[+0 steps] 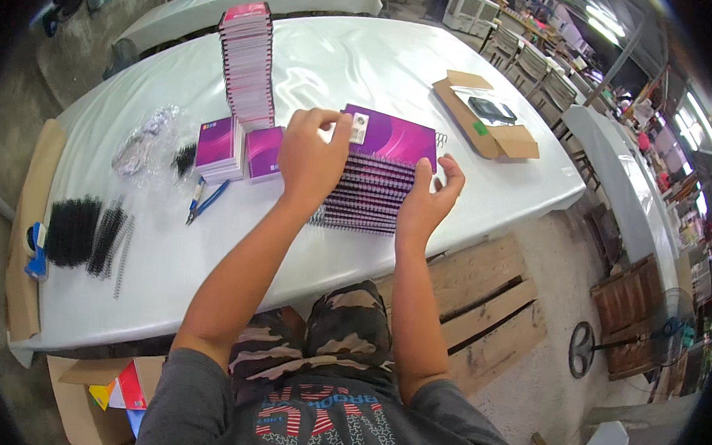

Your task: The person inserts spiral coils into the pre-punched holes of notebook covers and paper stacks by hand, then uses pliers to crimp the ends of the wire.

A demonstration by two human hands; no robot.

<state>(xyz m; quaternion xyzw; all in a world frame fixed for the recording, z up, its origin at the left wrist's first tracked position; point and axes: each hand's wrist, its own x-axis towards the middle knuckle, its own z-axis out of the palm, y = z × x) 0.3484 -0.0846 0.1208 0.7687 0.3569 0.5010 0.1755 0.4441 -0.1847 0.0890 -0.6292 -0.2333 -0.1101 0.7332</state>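
In front of me a stack of purple spiral notebooks (366, 192) lies on the white-covered table (287, 275), its black wire bindings facing me. My left hand (318, 155) grips the stack's left side with bent fingers, a fingertip beside the white label (361, 128) on the top cover. At the right end, my right hand (427, 198) holds the corner; its thumb rests against the bindings and its index finger stands a little away. The undersides of both hands are hidden. Left of the stack are smaller purple notebooks (216, 142) and blue-handled pliers (205, 201).
A tall notebook pile (248, 69) stands behind the smaller ones. Black wire coils (73, 230) and a clear plastic bag (145, 146) lie at left, near a blue tape dispenser (36, 250). An open cardboard box (496, 137) sits far right. Another box (83, 418) stands below the table.
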